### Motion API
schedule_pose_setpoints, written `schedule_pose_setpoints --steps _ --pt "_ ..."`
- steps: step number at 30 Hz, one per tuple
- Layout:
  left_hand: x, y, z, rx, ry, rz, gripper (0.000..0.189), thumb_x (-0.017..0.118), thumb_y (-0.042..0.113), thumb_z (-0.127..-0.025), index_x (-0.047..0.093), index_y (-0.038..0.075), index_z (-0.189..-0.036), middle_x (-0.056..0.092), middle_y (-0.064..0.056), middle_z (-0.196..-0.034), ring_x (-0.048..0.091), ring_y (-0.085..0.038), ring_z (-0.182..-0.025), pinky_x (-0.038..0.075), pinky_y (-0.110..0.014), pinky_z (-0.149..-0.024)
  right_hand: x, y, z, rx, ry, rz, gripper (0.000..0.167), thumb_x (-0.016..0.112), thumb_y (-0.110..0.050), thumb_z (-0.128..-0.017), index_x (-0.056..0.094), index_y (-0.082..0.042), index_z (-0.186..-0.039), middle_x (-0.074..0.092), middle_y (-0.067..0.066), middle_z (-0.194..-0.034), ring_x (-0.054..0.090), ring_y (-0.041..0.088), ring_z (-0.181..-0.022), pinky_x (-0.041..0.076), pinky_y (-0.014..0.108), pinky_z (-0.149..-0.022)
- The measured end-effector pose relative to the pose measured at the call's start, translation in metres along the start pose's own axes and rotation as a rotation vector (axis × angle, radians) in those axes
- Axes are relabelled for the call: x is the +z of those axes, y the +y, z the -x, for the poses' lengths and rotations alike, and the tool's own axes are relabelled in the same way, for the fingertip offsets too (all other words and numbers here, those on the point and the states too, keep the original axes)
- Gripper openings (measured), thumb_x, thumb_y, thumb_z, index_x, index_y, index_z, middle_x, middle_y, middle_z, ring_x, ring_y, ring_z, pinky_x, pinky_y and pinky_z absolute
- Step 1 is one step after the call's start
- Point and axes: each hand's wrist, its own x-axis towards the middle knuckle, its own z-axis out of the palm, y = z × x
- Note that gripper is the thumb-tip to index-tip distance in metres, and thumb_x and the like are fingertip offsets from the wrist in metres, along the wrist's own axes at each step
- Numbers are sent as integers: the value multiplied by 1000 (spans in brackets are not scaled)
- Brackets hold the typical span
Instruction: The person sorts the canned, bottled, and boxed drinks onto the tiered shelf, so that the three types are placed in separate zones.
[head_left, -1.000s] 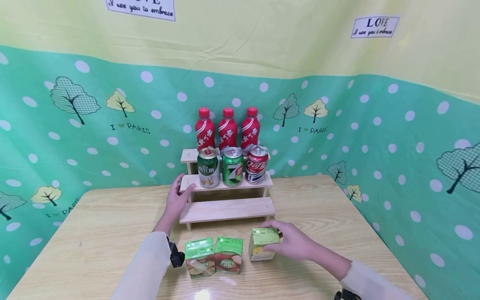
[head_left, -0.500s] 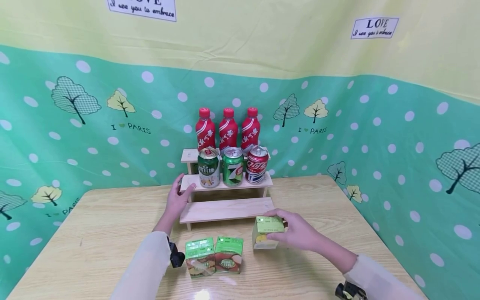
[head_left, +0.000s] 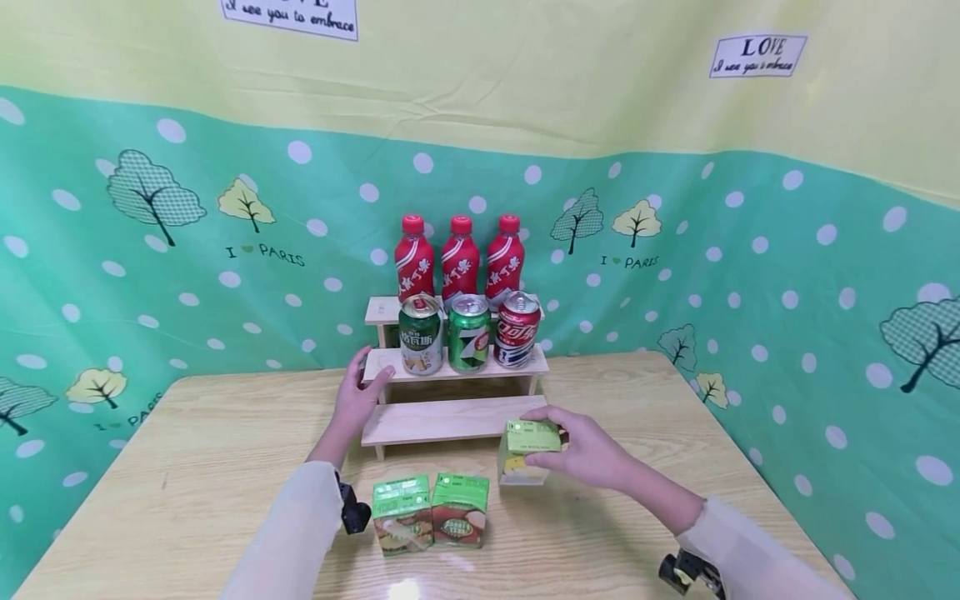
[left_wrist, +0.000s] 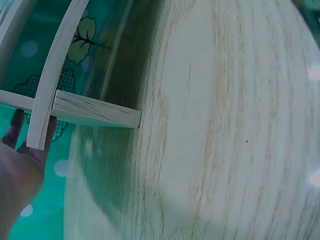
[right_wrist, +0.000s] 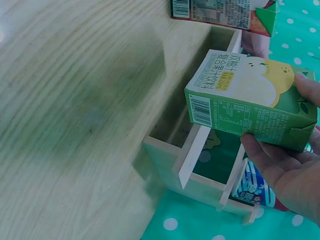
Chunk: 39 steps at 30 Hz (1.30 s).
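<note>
My right hand (head_left: 588,450) pinches a green and yellow juice carton (head_left: 520,473) between thumb and fingers. The carton is upright, just in front of the lowest step's right end and above the table. The right wrist view shows yellow fruit printed on the juice carton (right_wrist: 240,90). On the left, my left hand (head_left: 356,404) grips the end of the middle step of a three-step wooden display rack (head_left: 450,422), its thumb on top. In the left wrist view, fingers of the left hand (left_wrist: 22,167) reach behind the board. Two more juice cartons (head_left: 402,521) (head_left: 460,515) stand side by side before the rack.
Three red-capped bottles (head_left: 461,262) line the top step. On the middle step stand a dark green can (head_left: 421,337), a green can (head_left: 468,337) and a red can (head_left: 517,333). A patterned cloth (head_left: 247,317) hangs behind the wooden table (head_left: 225,475).
My right hand has lifted the juice carton and moved it away from me toward the lowest step, drifting right and then slightly left. The left hand keeps its grip on the rack.
</note>
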Motion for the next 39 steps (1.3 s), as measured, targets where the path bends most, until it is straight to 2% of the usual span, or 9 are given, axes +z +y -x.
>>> schedule_pose_setpoints --steps 9,16,22,30,35,39 --pt "-4 1 -2 14 -61 -35 83 58 54 -86 9 36 -150 17 -17 -155 40 -37 -128 39 -49 -105 3 -6 -12 -12 -8 -9 50 77 -25 -77 57 -19 -122 64 -1 -105 59 12 -89 53 22 -72" --pt "-5 0 -4 20 -74 -34 80 57 51 -87 12 32 -150 22 -18 -153 41 -38 -127 39 -48 -105 9 -14 -20 -20 -29 -23 50 76 -27 -78 56 -19 -123 62 -1 -106 57 12 -90 52 23 -72" --pt "-5 1 -3 17 -67 -29 79 57 51 -87 13 32 -150 15 -16 -156 40 -37 -128 38 -48 -107 11 -21 -26 -32 -33 2 52 76 -27 -78 56 -19 -125 62 0 -105 58 11 -88 53 22 -70" --pt "-5 1 -2 18 -77 -42 79 56 51 -88 11 31 -151 15 -16 -156 39 -38 -129 38 -48 -107 12 -29 -37 5 3 -10 52 77 -30 -76 57 -18 -122 64 2 -102 59 13 -83 53 24 -67" --pt "-5 0 -3 8 -79 -47 79 56 52 -88 11 32 -151 17 -16 -155 41 -37 -128 40 -48 -105 14 -31 -44 30 7 0 51 78 -29 -76 57 -19 -122 63 1 -107 58 12 -86 52 25 -70" --pt "-5 0 -4 16 -77 -38 80 57 52 -87 12 32 -150 22 -19 -153 42 -38 -127 41 -49 -104 15 -33 -51 19 22 11 51 78 -28 -75 58 -20 -122 61 -1 -114 58 13 -90 52 26 -73"
